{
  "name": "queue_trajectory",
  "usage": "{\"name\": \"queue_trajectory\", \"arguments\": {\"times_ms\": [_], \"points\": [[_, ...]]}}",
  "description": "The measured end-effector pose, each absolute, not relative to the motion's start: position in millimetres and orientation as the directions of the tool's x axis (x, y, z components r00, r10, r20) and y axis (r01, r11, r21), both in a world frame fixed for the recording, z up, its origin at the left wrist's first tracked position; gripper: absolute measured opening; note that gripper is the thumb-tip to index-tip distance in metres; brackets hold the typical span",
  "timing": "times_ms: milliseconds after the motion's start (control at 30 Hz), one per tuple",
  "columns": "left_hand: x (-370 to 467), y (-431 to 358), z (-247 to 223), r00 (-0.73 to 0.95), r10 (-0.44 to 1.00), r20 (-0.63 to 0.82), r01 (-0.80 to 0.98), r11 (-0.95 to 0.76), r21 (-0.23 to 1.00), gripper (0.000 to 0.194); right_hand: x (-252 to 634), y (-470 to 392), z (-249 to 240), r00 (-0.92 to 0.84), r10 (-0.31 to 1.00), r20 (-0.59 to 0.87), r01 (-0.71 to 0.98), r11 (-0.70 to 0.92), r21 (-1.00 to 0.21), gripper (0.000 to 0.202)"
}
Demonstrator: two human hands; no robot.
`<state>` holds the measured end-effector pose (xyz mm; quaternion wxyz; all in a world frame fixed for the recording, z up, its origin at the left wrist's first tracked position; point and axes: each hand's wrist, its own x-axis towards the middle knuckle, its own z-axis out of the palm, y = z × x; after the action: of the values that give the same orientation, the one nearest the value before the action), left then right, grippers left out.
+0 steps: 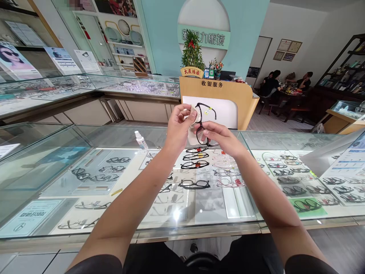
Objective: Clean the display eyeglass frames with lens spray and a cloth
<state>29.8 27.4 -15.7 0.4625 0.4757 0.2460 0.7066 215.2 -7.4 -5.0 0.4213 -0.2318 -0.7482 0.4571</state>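
Over the glass counter I hold up a pair of black-framed glasses, turned on its side. A yellow-and-white tag hangs at its temple. My left hand is closed on a pale cloth, pinched at the upper lens. My right hand grips the frame around the lower lens, fingers closed. Below them, inside the case, lie several black glasses with red and yellow stickers. A small white bottle stands on the counter to the left of my hands.
The glass display counter spans the front, with more glasses on the right. A wooden cashier desk with a plant stands behind. Other display cases line the left. Several people sit at a table far right.
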Motion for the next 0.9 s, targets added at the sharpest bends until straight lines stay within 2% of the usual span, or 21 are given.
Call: {"name": "queue_trajectory", "arguments": {"times_ms": [167, 267, 433, 533, 700, 800, 900], "points": [[31.0, 23.1, -12.0, -0.082, 0.890, 0.448, -0.427, -0.437, 0.792, 0.057, 212.9, -6.7, -6.5, -0.538, 0.727, 0.427, -0.050, 0.478, -0.877, 0.036], [28.5, 23.0, -10.3, -0.045, 0.928, 0.371, -0.484, -0.345, 0.804, 0.063, 213.5, -6.5, -6.3, -0.536, 0.724, 0.435, -0.062, 0.480, -0.875, 0.032], [16.4, 21.9, -5.6, 0.259, 0.928, 0.267, -0.442, -0.132, 0.887, 0.053, 217.3, -6.2, -4.1, -0.557, 0.704, 0.440, -0.083, 0.480, -0.873, 0.026], [10.8, 20.5, -2.1, 0.349, 0.899, 0.264, -0.453, -0.085, 0.887, 0.052, 217.8, -5.6, -4.7, -0.554, 0.712, 0.432, -0.076, 0.474, -0.877, 0.028], [9.2, 17.2, 2.3, 0.373, 0.890, 0.262, -0.495, -0.048, 0.868, 0.047, 214.8, -5.5, -8.8, -0.515, 0.769, 0.379, -0.118, 0.374, -0.920, 0.029], [12.9, 13.3, 4.0, 0.344, 0.896, 0.282, -0.510, -0.074, 0.857, 0.049, 213.3, -4.0, -11.3, -0.484, 0.807, 0.339, -0.204, 0.273, -0.940, 0.032], [20.1, 8.5, 4.3, 0.318, 0.887, 0.334, -0.488, -0.149, 0.860, 0.052, 212.8, -1.5, -12.6, -0.455, 0.827, 0.331, -0.246, 0.240, -0.939, 0.036]]}}
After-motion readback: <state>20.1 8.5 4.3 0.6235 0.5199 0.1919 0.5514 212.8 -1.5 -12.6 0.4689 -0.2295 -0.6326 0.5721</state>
